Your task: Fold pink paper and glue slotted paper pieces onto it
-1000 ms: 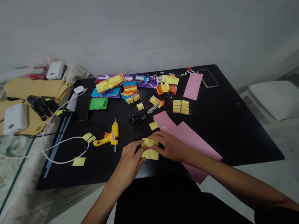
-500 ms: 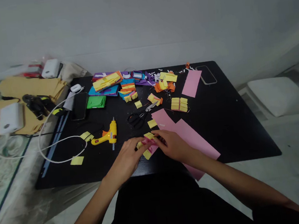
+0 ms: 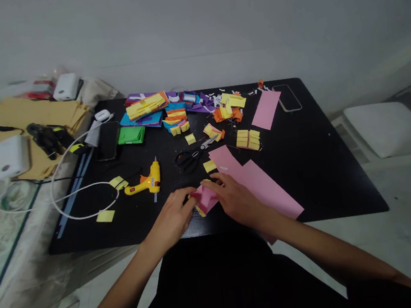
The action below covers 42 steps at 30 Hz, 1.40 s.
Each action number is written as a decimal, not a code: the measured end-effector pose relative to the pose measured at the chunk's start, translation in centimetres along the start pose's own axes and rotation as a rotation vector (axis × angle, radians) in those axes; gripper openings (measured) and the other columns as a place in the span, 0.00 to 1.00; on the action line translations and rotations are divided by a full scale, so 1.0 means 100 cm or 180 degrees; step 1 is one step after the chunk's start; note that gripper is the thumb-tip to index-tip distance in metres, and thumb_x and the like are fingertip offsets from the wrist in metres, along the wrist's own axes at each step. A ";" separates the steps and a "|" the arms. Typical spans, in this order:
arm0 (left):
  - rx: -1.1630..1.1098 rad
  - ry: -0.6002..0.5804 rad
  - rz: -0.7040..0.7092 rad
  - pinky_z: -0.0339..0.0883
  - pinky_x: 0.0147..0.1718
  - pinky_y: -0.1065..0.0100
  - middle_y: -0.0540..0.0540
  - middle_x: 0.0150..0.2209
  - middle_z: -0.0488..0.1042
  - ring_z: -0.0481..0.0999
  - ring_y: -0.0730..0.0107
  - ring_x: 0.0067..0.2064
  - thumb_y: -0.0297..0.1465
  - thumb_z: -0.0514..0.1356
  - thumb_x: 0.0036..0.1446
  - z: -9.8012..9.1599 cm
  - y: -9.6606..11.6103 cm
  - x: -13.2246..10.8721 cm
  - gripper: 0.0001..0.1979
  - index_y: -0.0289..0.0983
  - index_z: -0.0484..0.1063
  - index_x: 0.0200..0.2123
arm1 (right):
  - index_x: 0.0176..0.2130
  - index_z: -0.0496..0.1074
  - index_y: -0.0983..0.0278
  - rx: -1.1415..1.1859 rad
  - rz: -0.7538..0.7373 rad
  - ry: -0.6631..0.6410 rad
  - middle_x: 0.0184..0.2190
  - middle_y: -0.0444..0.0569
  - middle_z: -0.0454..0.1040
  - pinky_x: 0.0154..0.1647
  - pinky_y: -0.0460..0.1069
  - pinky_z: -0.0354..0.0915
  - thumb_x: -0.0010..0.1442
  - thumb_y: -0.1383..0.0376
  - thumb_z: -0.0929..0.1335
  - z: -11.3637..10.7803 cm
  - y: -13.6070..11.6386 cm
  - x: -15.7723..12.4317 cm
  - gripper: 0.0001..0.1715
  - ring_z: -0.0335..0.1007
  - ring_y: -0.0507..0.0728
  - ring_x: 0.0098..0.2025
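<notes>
Pink-and-yellow folded paper piece (image 3: 206, 199) sits btwn my hands, nr the table's (image 3: 322, 175) front edge, pink side up, yellow showing at the rim. L hand (image 3: 174, 209) has its L edge, thumb & fingertips pinching; R hand (image 3: 234, 197) pinches the R side, fingers curled over the top. Both abt equally near. Long axis: can't tell, fingers hide the ends.

Just beyond: yellow paper slip (image 3: 210, 166), then black-handled scissors (image 3: 195, 157), blades pointing away & to the R. Yellow glue gun (image 3: 152, 181) is past my L hand, off to the L, nozzle away from me. On the R, the long pink sheet (image 3: 283, 199) runs under my R wrist, slanting twd me; contact w/ it unclear. That sheet's the closest thing in the way on the R; L side has more bare tabletop.
</notes>
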<state>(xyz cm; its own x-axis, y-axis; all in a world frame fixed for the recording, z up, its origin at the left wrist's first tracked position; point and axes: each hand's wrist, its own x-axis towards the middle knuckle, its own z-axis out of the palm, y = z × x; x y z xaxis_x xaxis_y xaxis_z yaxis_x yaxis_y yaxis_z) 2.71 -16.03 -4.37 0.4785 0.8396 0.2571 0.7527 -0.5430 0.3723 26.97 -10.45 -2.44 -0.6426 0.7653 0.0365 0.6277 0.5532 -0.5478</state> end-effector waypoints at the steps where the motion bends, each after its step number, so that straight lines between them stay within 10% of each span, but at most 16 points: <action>1: -0.0002 0.0005 0.0006 0.78 0.51 0.50 0.34 0.58 0.76 0.78 0.51 0.56 0.21 0.54 0.70 0.000 0.000 0.000 0.15 0.36 0.74 0.54 | 0.67 0.72 0.63 0.0023 -0.0070 -0.0036 0.65 0.63 0.71 0.62 0.63 0.75 0.68 0.79 0.61 0.001 0.002 0.000 0.34 0.73 0.65 0.62; 17: -0.0307 0.0098 -0.0258 0.80 0.57 0.56 0.38 0.62 0.71 0.79 0.58 0.61 0.22 0.54 0.73 -0.007 -0.007 -0.005 0.13 0.39 0.72 0.54 | 0.47 0.81 0.67 0.0584 0.0048 0.0424 0.49 0.60 0.82 0.56 0.60 0.78 0.68 0.75 0.64 -0.002 0.011 0.004 0.17 0.82 0.63 0.49; 31: -0.0737 0.0739 -0.0904 0.76 0.62 0.49 0.37 0.60 0.75 0.78 0.55 0.63 0.28 0.59 0.74 0.015 0.022 -0.005 0.17 0.41 0.67 0.63 | 0.55 0.79 0.62 0.1077 0.0060 0.0600 0.54 0.56 0.84 0.62 0.60 0.76 0.73 0.70 0.67 0.001 0.009 -0.005 0.15 0.81 0.62 0.57; 42: -0.0153 0.0570 -0.0792 0.75 0.61 0.44 0.36 0.60 0.78 0.78 0.48 0.63 0.30 0.60 0.73 0.038 0.020 -0.004 0.11 0.38 0.73 0.56 | 0.53 0.80 0.65 0.0057 -0.0589 0.0306 0.56 0.63 0.81 0.64 0.70 0.74 0.73 0.74 0.65 0.021 0.012 -0.011 0.16 0.75 0.69 0.63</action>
<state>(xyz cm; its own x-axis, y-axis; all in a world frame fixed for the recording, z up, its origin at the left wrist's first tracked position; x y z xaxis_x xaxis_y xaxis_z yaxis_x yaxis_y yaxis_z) 5.81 -17.37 -7.13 0.1917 0.9331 0.3041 0.8125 -0.3247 0.4841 27.51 -11.26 -4.86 -0.7009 0.6794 0.2171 0.4943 0.6821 -0.5389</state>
